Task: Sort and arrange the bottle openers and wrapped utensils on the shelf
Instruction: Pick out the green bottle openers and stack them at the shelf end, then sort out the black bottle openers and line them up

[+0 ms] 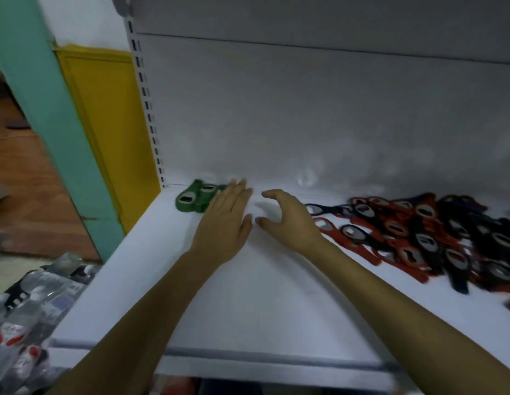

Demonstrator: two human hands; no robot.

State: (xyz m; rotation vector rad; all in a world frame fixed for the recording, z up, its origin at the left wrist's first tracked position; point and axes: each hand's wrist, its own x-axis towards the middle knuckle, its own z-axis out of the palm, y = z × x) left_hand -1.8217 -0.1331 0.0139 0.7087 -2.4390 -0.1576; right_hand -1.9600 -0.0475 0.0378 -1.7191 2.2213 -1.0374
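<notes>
Green bottle openers (pixel 194 198) lie side by side at the back left corner of the white shelf (pixel 248 303). My left hand (pixel 223 223) lies flat with straight fingers right beside them, its fingertips over their right edge. My right hand (pixel 288 219) hovers just to its right, fingers loosely curved, holding nothing. A heap of several red, black and blue bottle openers (pixel 424 238) covers the right part of the shelf, starting close to my right hand's wrist.
The shelf's white back panel (pixel 305 124) rises behind the hands. A slotted upright (pixel 149 109), a yellow panel (pixel 111 124) and a teal post (pixel 48 109) stand left. Plastic-wrapped packs (pixel 28 317) lie below the shelf at lower left.
</notes>
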